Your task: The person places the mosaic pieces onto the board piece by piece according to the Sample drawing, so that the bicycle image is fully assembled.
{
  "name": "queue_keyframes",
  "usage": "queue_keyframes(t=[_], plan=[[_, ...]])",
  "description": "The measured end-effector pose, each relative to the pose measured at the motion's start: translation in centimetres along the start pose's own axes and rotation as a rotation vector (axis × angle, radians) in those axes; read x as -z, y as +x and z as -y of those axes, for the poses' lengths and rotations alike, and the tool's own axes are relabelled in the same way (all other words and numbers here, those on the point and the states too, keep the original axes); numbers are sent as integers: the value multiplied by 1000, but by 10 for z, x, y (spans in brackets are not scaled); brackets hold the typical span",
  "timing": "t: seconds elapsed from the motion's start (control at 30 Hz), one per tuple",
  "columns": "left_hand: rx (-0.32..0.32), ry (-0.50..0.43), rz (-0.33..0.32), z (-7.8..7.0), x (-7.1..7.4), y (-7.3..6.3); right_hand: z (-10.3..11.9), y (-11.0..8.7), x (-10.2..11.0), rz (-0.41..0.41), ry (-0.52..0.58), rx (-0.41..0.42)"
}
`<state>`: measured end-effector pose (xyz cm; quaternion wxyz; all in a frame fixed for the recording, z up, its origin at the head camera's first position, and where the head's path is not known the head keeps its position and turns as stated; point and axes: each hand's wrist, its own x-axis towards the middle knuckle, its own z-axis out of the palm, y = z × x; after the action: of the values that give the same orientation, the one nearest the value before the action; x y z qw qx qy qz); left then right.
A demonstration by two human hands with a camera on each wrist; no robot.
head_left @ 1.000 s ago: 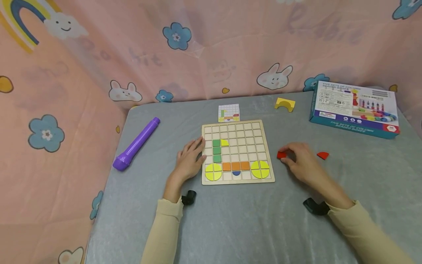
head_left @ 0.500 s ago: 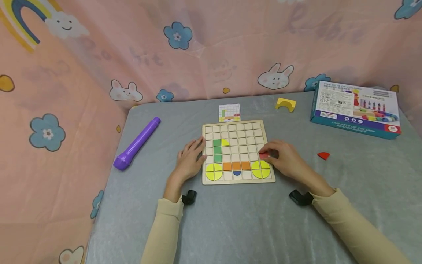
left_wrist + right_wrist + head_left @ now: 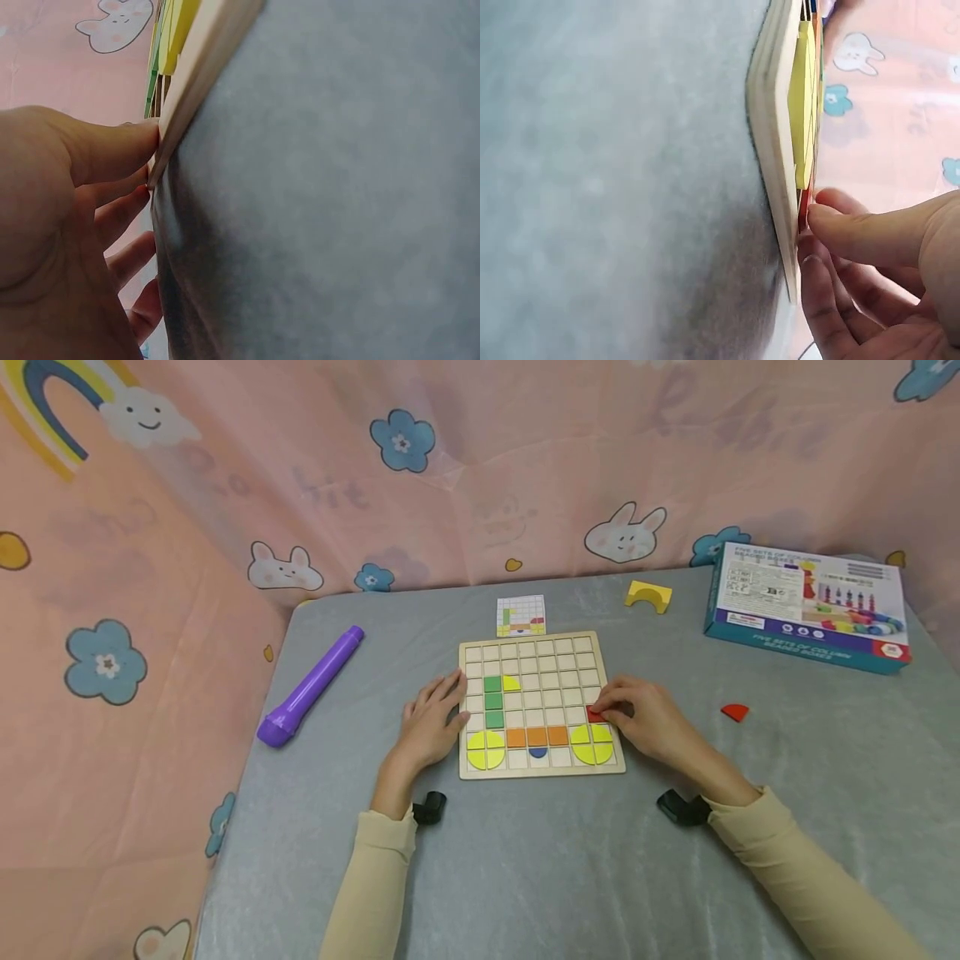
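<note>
A square wooden grid board (image 3: 540, 702) lies on the table. On it sit green squares (image 3: 492, 701), orange squares (image 3: 537, 737), a blue half-circle (image 3: 537, 752), a lone yellow quarter-circle (image 3: 511, 683), and yellow quarter-circles forming a left disc (image 3: 486, 751) and a right disc (image 3: 592, 744). My right hand (image 3: 641, 717) pinches a red piece (image 3: 593, 715) at a right-edge cell above the right disc; the fingertips cover part of it. In the right wrist view, the thumb tip is right at the red piece (image 3: 804, 210). My left hand (image 3: 430, 727) rests along the board's left edge, fingers spread and holding nothing.
A red quarter-circle (image 3: 735, 712) lies to the right. Behind the board is a small pattern card (image 3: 521, 614). A yellow arch block (image 3: 648, 597) and a toy box (image 3: 806, 607) stand at the back right. A purple toy microphone (image 3: 311, 687) lies to the left.
My right hand has carried the red piece leftward from beside the board onto a right-edge cell, where it now lies flatter than half a second ago. The left hand has stayed put.
</note>
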<state>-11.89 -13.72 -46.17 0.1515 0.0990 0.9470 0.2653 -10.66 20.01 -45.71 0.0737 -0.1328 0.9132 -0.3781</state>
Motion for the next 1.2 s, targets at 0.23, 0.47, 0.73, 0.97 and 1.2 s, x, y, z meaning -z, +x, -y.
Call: queue_keyframes(t=[0.23, 0.47, 0.73, 0.97, 1.2], plan=[[0, -4, 2, -1, 1, 0, -23, -7, 15, -14, -56, -101], [-1, -1, 3, 0, 0, 1, -52, -26, 45, -49, -154, -200], [8, 5, 6, 1, -1, 1, -71, -48, 75, -11, -191, -254], [7, 1, 9, 0, 0, 1, -83, -61, 84, -28, -181, -255], [11, -4, 8, -1, 0, 0, -86, -67, 87, -29, -161, -311]])
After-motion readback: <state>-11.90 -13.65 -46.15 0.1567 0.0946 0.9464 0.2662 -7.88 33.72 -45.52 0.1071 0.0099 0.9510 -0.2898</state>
